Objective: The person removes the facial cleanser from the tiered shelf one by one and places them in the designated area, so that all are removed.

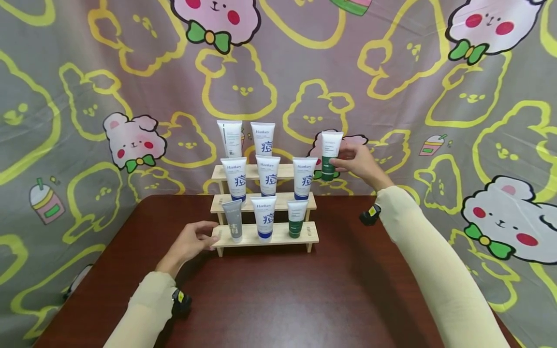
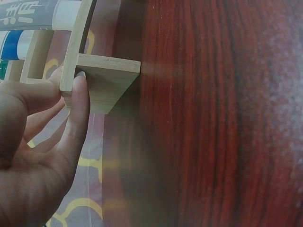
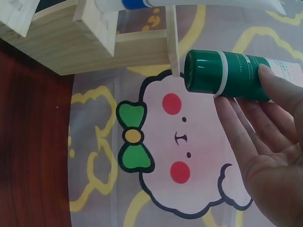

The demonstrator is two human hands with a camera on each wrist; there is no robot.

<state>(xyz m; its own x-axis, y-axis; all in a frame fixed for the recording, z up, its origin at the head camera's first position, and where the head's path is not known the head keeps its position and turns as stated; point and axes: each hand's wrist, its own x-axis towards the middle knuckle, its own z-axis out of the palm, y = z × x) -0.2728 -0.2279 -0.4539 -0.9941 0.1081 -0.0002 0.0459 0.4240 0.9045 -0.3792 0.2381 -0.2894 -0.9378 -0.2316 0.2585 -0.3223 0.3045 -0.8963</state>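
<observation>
The right hand has its thumb and fingertips closed lightly around a green-and-white tube, the green cap pointing down and the white crimped end up; the tube is lifted to the left of that hand, near the right end of the top tier of a wooden rack. The left hand, low and on the opposite side, pinches the left end of the rack's lowest tier between its thumb and fingers. Just right of the left hand, on that tier, stands a grey tube, tilted a little; farther right come a white tube with a blue cap and a second green-and-white tube. Above and to the right of the left hand, the middle tier carries three blue-capped white tubes. To the left of the right hand, across the top tier, stand two white tubes. The dark red-brown counter spreads below both hands, and a cartoon-printed cloth hangs behind them.
</observation>
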